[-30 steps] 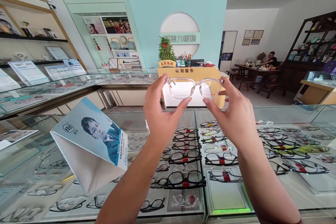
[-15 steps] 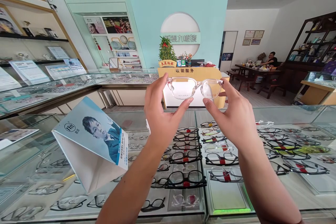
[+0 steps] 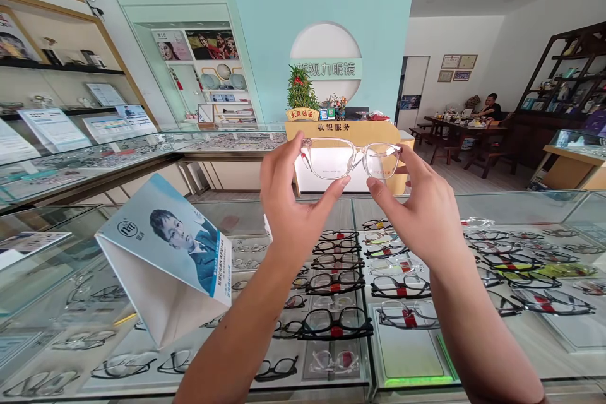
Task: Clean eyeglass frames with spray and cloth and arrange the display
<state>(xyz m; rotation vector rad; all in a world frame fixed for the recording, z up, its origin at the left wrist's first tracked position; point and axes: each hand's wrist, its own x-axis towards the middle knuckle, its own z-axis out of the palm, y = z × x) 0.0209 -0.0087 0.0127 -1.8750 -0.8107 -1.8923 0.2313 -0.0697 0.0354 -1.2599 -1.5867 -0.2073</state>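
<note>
A pair of clear-framed eyeglasses is held up above the glass display case, its lenses bearing small printed marks. My left hand grips the left end of the frame, index finger at the upper corner and thumb near the bridge. On the other side, my right hand is closed on the right end, thumb under the right lens. Below my hands, several eyeglasses lie in rows inside the case, among them a black pair with a red tag.
A blue tent-shaped display card stands on the glass counter at left. Beyond is a yellow-and-white cashier desk with a potted plant. More display cases run along the left. A person sits at a dark table far right.
The eyeglasses have tilted slightly in my fingers, and the right lens looks a little different in outline. Both hands stay in nearly the same place.
</note>
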